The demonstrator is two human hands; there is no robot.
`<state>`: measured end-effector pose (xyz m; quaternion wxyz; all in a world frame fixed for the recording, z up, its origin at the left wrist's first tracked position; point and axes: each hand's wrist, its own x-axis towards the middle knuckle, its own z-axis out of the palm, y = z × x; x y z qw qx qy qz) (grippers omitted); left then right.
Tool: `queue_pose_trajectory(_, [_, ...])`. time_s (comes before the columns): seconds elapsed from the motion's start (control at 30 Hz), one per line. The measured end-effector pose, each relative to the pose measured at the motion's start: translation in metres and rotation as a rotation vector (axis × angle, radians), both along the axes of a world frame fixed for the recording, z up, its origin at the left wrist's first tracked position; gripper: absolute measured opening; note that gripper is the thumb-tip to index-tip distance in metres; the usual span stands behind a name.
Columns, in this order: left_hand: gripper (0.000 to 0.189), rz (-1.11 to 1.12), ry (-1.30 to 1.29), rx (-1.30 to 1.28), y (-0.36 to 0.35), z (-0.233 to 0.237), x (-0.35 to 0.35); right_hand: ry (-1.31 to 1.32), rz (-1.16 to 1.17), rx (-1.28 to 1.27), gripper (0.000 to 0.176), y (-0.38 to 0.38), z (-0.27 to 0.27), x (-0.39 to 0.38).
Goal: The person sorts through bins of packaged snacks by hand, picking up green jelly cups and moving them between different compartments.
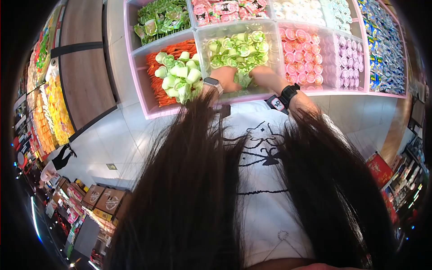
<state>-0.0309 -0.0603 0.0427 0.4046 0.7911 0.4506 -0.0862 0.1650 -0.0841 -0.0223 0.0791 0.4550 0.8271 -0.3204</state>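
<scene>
My left hand (228, 77), with a watch on its wrist, reaches into the front of a clear bin (208, 28) of green-lidded jelly cups (238, 47). From the right, my right hand (265, 75) comes into the same bin, a dark band and a small device on its wrist. Between the hands lies a pale green cup or wrapper, partly covered. Both hands are low against the cups and their fingertips are hidden, so their grip does not show. Left of this bin, a heap of pale green cups (180, 74) lies on orange-red packets (155, 78).
Neighbouring compartments hold green packets (166, 18), pink packets (227, 8), red-orange cups (301, 56), purple cups (348, 60) and blue packets (387, 49). A pink frame edge (146, 96) borders the display. Long hair hangs below my arms. Cardboard boxes (105, 200) stand at lower left.
</scene>
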Motion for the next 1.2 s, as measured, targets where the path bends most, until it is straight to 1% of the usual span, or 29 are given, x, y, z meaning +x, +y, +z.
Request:
queue_pose_trajectory(0.07, [0.046,-0.001,-0.066,-0.091,-0.007,-0.016,-0.005,-0.052,0.070,0.050,0.009,0.001,0.000,-0.003])
queue_pose_trajectory(0.17, [0.045,-0.092,-0.076,-0.170,-0.018,-0.046,-0.005,-0.109,0.165,0.103,0.006,0.000,-0.014,-0.009])
queue_pose_trajectory(0.27, [0.042,-0.008,-0.097,-0.344,-0.023,-0.045,0.003,-0.132,0.212,0.088,0.006,0.001,-0.013,-0.014])
queue_pose_trajectory(0.3, [0.041,0.002,-0.102,-0.368,-0.023,-0.047,0.005,-0.133,0.220,0.075,0.006,0.001,-0.013,-0.015])
queue_pose_trajectory(0.4, [0.038,0.026,-0.108,-0.431,-0.026,-0.054,0.005,-0.037,0.220,0.146,0.008,-0.001,-0.019,-0.010])
queue_pose_trajectory(0.47, [0.037,0.032,-0.112,-0.454,-0.025,-0.058,0.007,-0.033,0.177,0.138,0.009,-0.001,-0.018,-0.011])
queue_pose_trajectory(0.5, [0.038,0.054,-0.135,-0.471,-0.025,-0.063,0.008,-0.031,0.155,0.132,0.010,0.000,-0.017,-0.011])
queue_pose_trajectory(0.57, [0.039,0.098,-0.179,-0.507,-0.027,-0.073,0.008,0.021,0.183,0.158,0.012,0.002,-0.015,-0.010])
queue_pose_trajectory(0.6, [0.038,0.109,-0.185,-0.529,-0.027,-0.070,0.008,0.048,0.195,0.169,0.013,0.002,-0.016,-0.009])
queue_pose_trajectory(0.7, [0.038,0.120,-0.183,-0.576,-0.026,-0.064,0.008,0.048,0.209,0.109,0.007,0.003,-0.022,-0.010])
queue_pose_trajectory(0.77, [0.041,0.101,-0.160,-0.581,-0.024,-0.057,0.008,0.026,0.182,0.045,0.008,0.004,-0.017,-0.009])
queue_pose_trajectory(0.87, [0.041,0.128,-0.183,-0.582,-0.025,-0.055,0.008,0.035,0.135,-0.028,0.009,0.010,-0.008,-0.010])
queue_pose_trajectory(0.9, [0.040,0.131,-0.171,-0.584,-0.025,-0.056,0.008,0.045,0.118,-0.049,0.009,0.011,-0.009,-0.009])
queue_pose_trajectory(1.0, [0.039,0.136,-0.149,-0.597,-0.026,-0.063,0.010,-0.031,0.094,-0.069,0.013,0.015,-0.017,-0.012])
queue_pose_trajectory(1.1, [0.039,0.142,-0.147,-0.591,-0.026,-0.077,0.011,-0.074,-0.031,0.043,0.015,0.010,-0.020,-0.012])
queue_pose_trajectory(1.17, [0.041,0.143,-0.143,-0.546,-0.028,-0.087,0.011,-0.166,-0.081,-0.086,0.017,0.014,-0.016,-0.014])
queue_pose_trajectory(1.2, [0.041,0.157,-0.153,-0.564,-0.029,-0.088,0.010,-0.213,-0.106,-0.151,0.017,0.014,-0.016,-0.014])
